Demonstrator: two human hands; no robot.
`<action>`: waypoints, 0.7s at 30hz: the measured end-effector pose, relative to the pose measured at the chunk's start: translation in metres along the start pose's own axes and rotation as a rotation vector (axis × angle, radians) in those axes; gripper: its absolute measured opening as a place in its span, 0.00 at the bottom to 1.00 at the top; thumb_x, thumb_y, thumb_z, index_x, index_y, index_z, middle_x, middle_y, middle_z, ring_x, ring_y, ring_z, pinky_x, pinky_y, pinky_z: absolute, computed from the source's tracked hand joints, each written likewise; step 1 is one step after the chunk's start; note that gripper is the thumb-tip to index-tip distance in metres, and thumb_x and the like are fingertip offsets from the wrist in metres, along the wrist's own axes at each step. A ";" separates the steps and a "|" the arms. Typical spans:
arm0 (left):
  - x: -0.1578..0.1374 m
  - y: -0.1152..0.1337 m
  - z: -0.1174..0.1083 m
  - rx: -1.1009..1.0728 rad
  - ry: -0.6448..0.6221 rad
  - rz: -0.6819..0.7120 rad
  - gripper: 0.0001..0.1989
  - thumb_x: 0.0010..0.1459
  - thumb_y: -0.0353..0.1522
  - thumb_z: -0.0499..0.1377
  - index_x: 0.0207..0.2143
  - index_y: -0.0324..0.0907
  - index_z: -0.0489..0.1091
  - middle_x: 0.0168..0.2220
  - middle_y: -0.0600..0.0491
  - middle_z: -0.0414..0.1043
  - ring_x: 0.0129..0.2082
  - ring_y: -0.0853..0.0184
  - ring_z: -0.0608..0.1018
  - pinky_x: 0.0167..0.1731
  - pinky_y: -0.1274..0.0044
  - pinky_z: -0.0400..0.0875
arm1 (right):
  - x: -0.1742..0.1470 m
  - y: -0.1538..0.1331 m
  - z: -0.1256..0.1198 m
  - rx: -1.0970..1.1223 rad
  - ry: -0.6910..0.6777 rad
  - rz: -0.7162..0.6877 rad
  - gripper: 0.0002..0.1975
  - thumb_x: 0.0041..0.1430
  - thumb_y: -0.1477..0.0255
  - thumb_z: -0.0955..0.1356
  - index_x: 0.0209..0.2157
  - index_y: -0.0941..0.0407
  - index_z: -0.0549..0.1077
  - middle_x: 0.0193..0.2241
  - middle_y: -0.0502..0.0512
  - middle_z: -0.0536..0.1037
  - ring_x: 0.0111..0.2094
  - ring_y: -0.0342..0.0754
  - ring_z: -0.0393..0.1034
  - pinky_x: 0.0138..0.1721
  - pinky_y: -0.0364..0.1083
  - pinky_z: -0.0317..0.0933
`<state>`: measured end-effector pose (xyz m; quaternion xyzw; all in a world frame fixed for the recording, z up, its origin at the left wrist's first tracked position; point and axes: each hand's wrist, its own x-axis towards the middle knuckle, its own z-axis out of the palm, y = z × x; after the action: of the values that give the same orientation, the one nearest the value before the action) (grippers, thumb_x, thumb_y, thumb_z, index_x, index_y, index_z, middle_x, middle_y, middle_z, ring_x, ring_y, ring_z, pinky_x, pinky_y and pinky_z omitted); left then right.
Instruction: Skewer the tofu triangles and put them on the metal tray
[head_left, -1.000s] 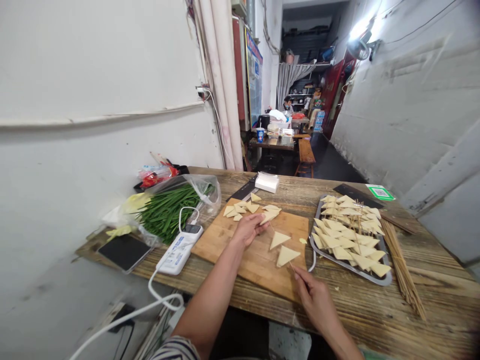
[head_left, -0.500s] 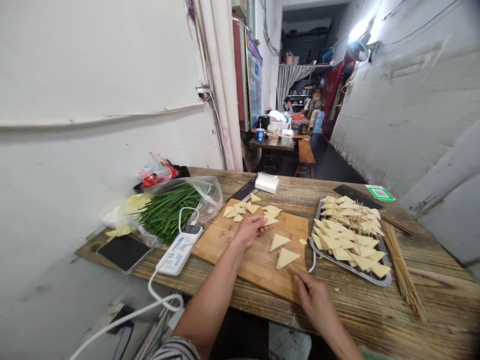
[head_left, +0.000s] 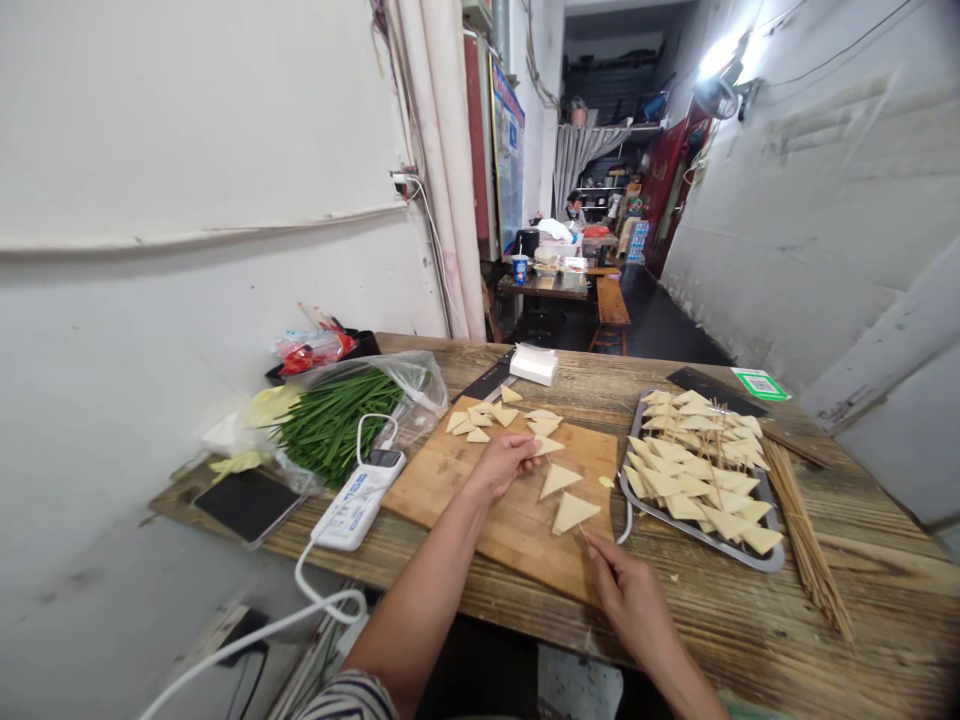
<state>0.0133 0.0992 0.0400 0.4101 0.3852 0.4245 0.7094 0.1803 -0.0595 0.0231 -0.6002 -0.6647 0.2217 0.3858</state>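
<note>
My right hand (head_left: 628, 592) is closed around the near end of a thin wooden skewer (head_left: 583, 533) at the front right of the cutting board (head_left: 427, 490). Two pale yellow triangles that look like tofu are threaded along it, a nearer triangle (head_left: 574, 512) and a farther triangle (head_left: 559, 481). At the far end, my left hand (head_left: 504, 466) pinches a third tofu triangle (head_left: 550, 445) by its left side; the skewer's tip is hidden there. Beyond my left hand, several loose triangles (head_left: 480, 420) lie on the board.
Right of the board, a metal tray (head_left: 765, 562) bears many skewered triangles, with a bundle of bare skewers (head_left: 806, 545) beside it. To the left are a white power strip (head_left: 360, 505), bagged green chives (head_left: 330, 425) and a black tablet (head_left: 247, 503). A knife (head_left: 484, 380) lies behind.
My left hand and the triangle in it have shifted very slightly to the right. My right hand keeps its hold on the skewer, almost unmoved.
</note>
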 end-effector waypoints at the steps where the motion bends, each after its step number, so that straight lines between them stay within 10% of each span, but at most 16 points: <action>1: 0.000 0.000 0.000 0.003 -0.003 -0.002 0.13 0.40 0.32 0.65 0.29 0.32 0.72 0.21 0.53 0.68 0.19 0.79 0.68 0.19 0.87 0.59 | 0.000 0.000 0.000 0.004 0.000 -0.002 0.18 0.58 0.67 0.58 0.42 0.59 0.74 0.37 0.59 0.77 0.37 0.52 0.73 0.37 0.48 0.67; 21: -0.002 -0.001 0.006 0.003 -0.028 -0.001 0.13 0.40 0.33 0.65 0.28 0.32 0.71 0.18 0.54 0.66 0.17 0.80 0.65 0.18 0.86 0.56 | 0.009 0.001 0.004 0.030 0.018 -0.010 0.18 0.58 0.67 0.58 0.42 0.59 0.74 0.38 0.59 0.76 0.38 0.52 0.72 0.39 0.48 0.66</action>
<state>0.0179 0.0954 0.0420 0.4168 0.3759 0.4178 0.7145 0.1773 -0.0500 0.0223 -0.5931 -0.6608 0.2244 0.4015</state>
